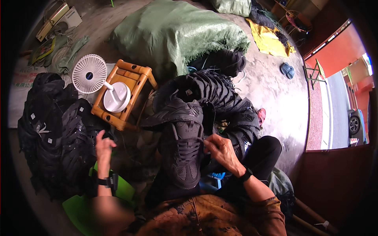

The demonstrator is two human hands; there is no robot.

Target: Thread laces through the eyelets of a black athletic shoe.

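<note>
A dark grey sneaker (182, 169) lies across my lap, its toe pointing toward me and dark laces criss-crossing its front. At the right edge of its lacing, my right hand (221, 151) pinches a dark shoelace (200, 139) between thumb and fingers. My left hand (104, 146) is raised well to the left of the sneaker, fingers apart, with nothing visible in it. Just beyond the sneaker, another dark shoe (177, 112) lies against a long pile of black shoes (220, 88).
Another heap of black shoes (51, 129) lies at the left. A white fan (117, 97) stands on a bamboo stool (136, 70) behind my left hand. Farther back are a large green woven sack (157, 35), yellow cloth (267, 39) and blue slippers (287, 70). An open doorway is at the right.
</note>
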